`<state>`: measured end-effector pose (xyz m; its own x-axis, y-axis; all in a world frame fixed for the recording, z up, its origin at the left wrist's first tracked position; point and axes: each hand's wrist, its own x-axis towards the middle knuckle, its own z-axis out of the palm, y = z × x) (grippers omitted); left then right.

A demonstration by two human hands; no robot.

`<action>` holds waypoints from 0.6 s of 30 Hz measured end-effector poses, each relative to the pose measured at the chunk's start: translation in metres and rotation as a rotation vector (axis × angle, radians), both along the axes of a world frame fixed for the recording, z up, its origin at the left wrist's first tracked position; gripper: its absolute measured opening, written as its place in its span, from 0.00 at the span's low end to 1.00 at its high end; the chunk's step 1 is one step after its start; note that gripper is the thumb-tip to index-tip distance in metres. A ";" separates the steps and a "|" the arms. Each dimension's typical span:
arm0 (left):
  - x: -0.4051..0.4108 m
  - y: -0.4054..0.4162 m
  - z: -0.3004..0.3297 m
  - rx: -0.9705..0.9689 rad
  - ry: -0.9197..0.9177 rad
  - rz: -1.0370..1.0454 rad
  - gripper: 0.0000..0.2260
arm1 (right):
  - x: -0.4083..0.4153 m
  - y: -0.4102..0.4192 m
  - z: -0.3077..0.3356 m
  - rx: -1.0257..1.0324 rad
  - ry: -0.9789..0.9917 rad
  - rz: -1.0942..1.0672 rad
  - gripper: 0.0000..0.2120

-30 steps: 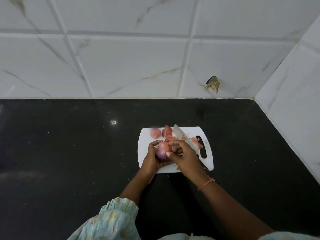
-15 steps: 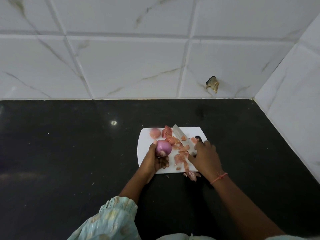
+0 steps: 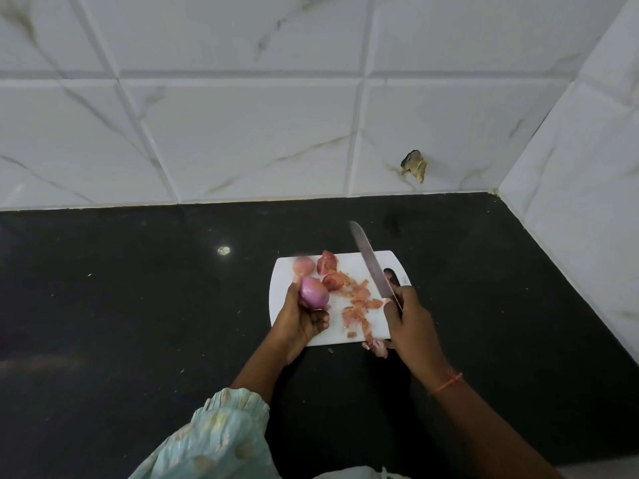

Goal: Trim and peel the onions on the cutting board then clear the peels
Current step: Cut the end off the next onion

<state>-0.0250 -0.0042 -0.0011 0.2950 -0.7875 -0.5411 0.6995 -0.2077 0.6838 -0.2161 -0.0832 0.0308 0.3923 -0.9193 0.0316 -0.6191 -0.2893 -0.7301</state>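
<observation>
On the black bench (image 3: 138, 323), close to the corner of the white marble-look tiled wall (image 3: 242, 133), I see a white cutting board (image 3: 280, 299) with a handle slot at its right end. My left hand (image 3: 301, 319) is curled around a peeled purple onion (image 3: 313, 292), holding it over the board's left part. My right hand (image 3: 411, 323) grips the knife (image 3: 371, 264) by its handle; the blade points away from me and to the left, its tip reaching past the far edge of the board over the bench. I cannot tell whether the blade touches the board.

At the board's far left corner lies a pale pink onion (image 3: 303, 265). Just beside it to the right is an unpeeled reddish onion (image 3: 327, 262), and nearer me another reddish onion (image 3: 332, 281), just beside the one in my left hand. Orange-pink peels (image 3: 358, 302) are scattered across the middle of the board, between my two hands. One peel piece (image 3: 377, 348) lies off the near edge on the bench, beside my right wrist. That wrist wears an orange thread band (image 3: 446, 382); a pale green patterned sleeve (image 3: 221, 440) covers my left arm.
</observation>
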 end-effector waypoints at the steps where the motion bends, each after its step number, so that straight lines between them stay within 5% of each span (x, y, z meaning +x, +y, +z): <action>1: -0.001 -0.001 0.000 -0.001 -0.008 0.000 0.31 | 0.001 0.004 0.002 -0.017 -0.036 0.057 0.07; 6: -0.004 -0.004 -0.002 0.016 -0.087 0.013 0.34 | 0.008 0.028 0.007 -0.146 0.061 0.360 0.07; 18: -0.008 -0.004 -0.007 0.018 -0.205 0.012 0.30 | 0.019 0.044 -0.012 -0.411 0.149 0.340 0.10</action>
